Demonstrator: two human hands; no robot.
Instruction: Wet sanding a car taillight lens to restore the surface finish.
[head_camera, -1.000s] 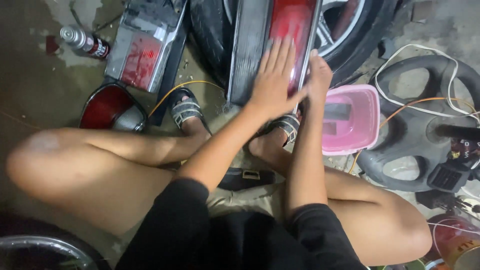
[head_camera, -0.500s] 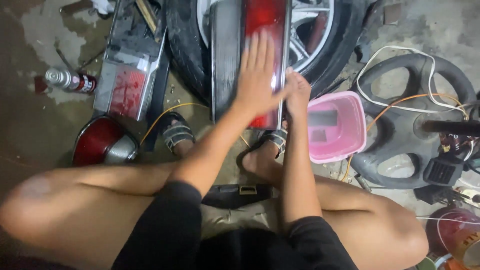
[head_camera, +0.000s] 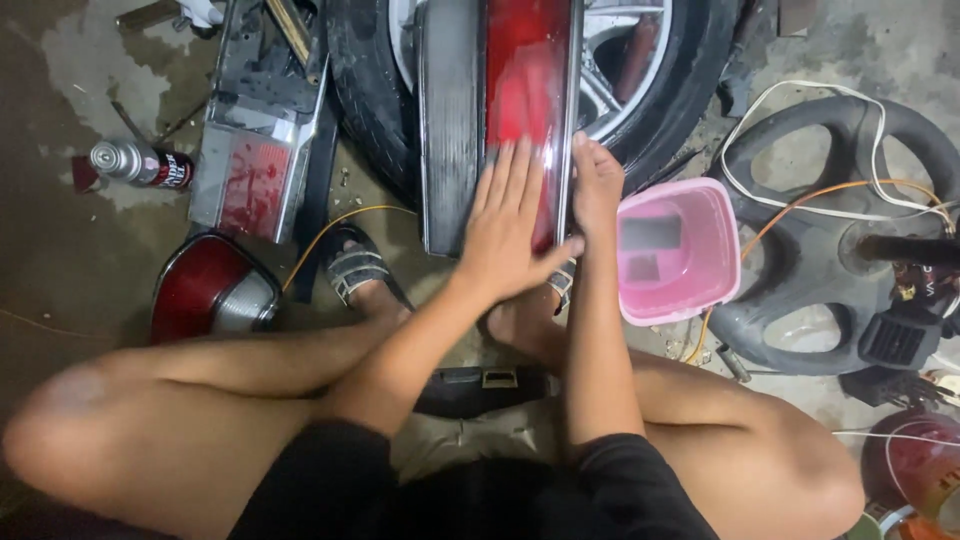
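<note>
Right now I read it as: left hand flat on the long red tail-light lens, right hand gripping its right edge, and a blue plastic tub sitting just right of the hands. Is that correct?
Not quite: the plastic tub is pink, not blue, as the head view shows. The rest holds: the left hand lies flat on the long red tail-light lens, the right hand grips its right edge, and the tub sits just right of the hands.

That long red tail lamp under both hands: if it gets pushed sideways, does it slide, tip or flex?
The tail lamp looks like rigid moulded plastic, so it probably will not flex. Its red lens looks glossy, so the left hand, lying flat on it, may slip. It appears to lean on the tyre, with the right hand at its edge, so it might tip.
</note>
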